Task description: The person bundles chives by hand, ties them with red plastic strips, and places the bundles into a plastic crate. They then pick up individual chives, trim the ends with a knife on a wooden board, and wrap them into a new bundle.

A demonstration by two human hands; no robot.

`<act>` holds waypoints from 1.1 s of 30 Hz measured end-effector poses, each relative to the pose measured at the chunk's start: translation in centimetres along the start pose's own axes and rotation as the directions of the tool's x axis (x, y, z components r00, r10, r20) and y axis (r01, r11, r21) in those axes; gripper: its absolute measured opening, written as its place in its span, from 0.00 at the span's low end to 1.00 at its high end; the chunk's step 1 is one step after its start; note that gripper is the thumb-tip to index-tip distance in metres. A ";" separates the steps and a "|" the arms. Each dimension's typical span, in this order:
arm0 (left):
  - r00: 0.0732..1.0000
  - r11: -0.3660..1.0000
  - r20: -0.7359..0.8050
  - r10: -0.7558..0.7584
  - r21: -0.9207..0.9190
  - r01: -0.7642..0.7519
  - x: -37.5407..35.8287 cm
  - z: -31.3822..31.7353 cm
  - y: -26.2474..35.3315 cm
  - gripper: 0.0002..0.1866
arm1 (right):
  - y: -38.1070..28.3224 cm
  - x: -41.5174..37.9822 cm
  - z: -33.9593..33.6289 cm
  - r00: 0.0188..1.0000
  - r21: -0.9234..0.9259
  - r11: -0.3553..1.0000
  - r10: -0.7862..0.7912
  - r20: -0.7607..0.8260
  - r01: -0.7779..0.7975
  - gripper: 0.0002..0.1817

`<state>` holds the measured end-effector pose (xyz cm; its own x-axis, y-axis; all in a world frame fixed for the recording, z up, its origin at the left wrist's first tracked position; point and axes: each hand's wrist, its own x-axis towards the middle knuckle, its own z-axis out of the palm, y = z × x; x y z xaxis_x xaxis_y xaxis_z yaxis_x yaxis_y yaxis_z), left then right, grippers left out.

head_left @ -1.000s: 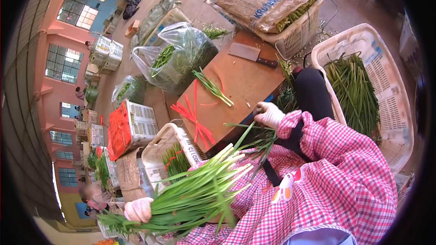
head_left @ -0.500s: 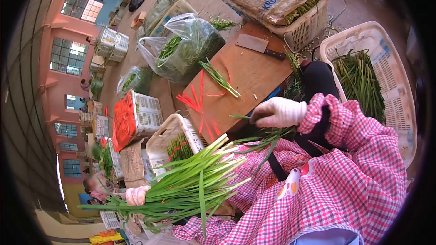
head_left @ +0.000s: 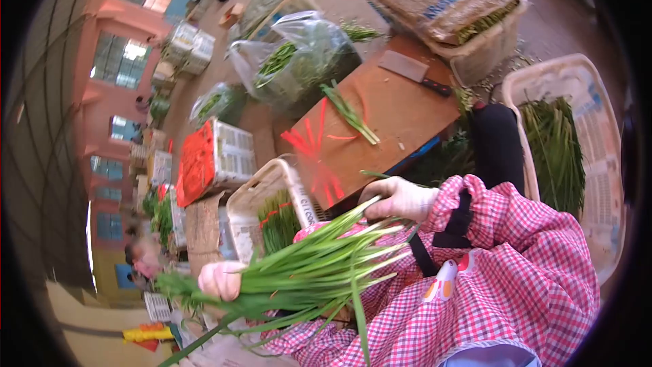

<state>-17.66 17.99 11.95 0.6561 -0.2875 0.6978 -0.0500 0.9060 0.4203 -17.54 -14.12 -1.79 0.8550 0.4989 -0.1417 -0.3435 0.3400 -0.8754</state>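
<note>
A big loose bunch of garlic chives point(head_left: 305, 268), long and green with pale stem ends, lies across the front of my checked smock. My left hand point(head_left: 221, 280), in a light glove, is closed around its leafy part at the left. At the pale ends, my right hand point(head_left: 397, 200), also gloved, has its fingers pinched on the tip of the uppermost stems. Beyond my hands stands a brown board point(head_left: 401, 119); it carries a smaller bunch of green stalks point(head_left: 352, 114), red ties point(head_left: 316, 153) and a cleaver point(head_left: 414, 71).
To the right is a white basket point(head_left: 614, 183) with green stalks inside. Another white basket point(head_left: 261, 183) with tied bunches stands left of the board. Behind are a plastic bag of greens point(head_left: 299, 61) and a sack-covered crate point(head_left: 441, 0). Other people work at the far left.
My right hand has come to the pale stem ends, which were apart from it before. The bunch has moved up and right with my left hand. The view has shifted slightly.
</note>
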 end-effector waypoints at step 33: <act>0.973 0.926 -0.218 0.082 0.379 0.007 0.5 1.6 -9.4 0.17 | 7.8 5.4 -4.8 0.737 -0.654 0.735 -0.340 -0.583 -0.178 0.12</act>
<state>-18.12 8.81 9.24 0.7979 -0.1378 0.5868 -0.3269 0.7189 0.6134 -13.75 -12.56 -11.60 0.9741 -0.2130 -0.0763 -0.1508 -0.3601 -0.9207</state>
